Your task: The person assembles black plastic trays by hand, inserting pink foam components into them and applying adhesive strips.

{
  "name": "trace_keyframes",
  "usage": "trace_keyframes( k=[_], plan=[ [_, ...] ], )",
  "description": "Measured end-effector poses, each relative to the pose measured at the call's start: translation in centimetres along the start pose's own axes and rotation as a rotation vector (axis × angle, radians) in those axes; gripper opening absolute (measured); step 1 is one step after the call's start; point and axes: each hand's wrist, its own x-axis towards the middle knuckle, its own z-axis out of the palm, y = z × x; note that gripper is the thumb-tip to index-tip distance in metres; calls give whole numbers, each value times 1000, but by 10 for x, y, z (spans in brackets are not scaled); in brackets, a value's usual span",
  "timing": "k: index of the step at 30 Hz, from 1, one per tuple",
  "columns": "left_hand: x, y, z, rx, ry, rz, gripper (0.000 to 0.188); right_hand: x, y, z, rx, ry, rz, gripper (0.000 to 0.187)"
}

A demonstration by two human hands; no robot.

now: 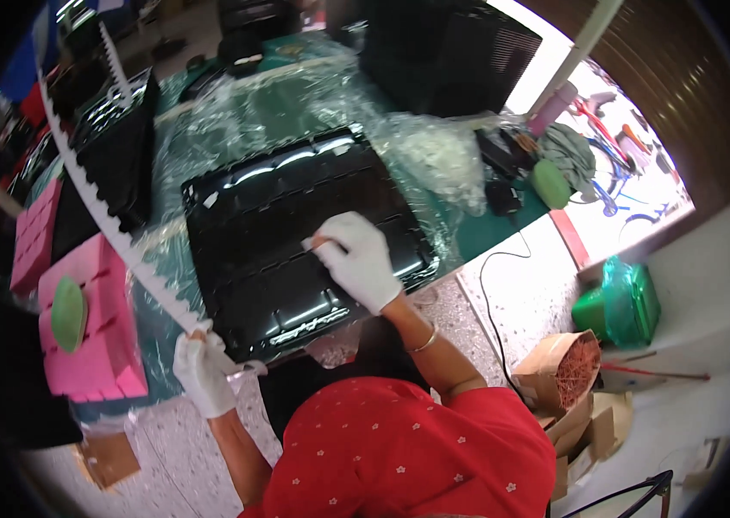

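Note:
A glossy black plastic panel (pixel 253 237) with ridges lies flat on the plastic-covered table in front of me. At its near left corner, my left hand (pixel 203 375), in a white glove with bare fingertips, is closed on a long white notched strip (pixel 89 190). The strip runs up and away to the far left, with a loose end by the hand. Over the panel's middle, my right hand (pixel 358 262), gloved the same way, is pinched. A tiny pale bit shows at its fingertips; I cannot make out what it is.
Pink foam blocks (pixel 110 363) with a green oval pad (pixel 69 313) sit at the left. A large black casing (pixel 447 56) stands at the back, beside bagged white pieces (pixel 438 155). To the right are a green bin (pixel 632 302) and a cardboard box (pixel 546 367).

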Motion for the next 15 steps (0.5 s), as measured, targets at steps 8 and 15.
trace_keyframes(
  k=[8,15],
  plan=[
    [11,0,30,173,-124,1,19,49,121,-146,-701,348,186,13],
    [11,16,62,157,-165,-87,21,89,134,-156,-1255,11,379,24]
  ],
)
